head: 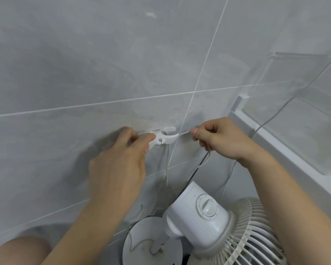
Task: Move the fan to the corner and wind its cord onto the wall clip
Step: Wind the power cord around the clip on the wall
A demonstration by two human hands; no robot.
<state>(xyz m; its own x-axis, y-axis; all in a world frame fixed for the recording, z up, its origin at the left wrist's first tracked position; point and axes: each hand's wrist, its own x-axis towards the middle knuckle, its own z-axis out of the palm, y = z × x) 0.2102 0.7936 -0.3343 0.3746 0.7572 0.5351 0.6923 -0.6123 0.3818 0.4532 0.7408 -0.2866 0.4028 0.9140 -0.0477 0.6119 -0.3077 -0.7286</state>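
**Cord goes onto the clip; the fan already stands below**

While the fan (204, 222) stands on the floor under your arms, close to the tiled wall (84, 64) and beside the white ledge (275, 142), the step in hand looks to be the winding, not the moving; whether this place is the wanted corner, the view does not fully show.

Your left hand (120, 167) reaches the left end of the wall clip (165, 136), with thumb and fingers curled about it, as if to steady it; your right hand (220, 138) pinches the cord (182, 134) between thumb and forefinger, just beside the right end of the clip, and the cord hangs down from there toward the fan.

The next move, in my judgement, asks you to lead the cord around the arms of the clip with light tension; if it goes slack, the loop may slip off.

The clip is white, flat against the tile, with curved arms and a small hole in the middle; the cord is thin, pale and limp; the fan is white with a round dial on the back, a ribbed grille and a round base.
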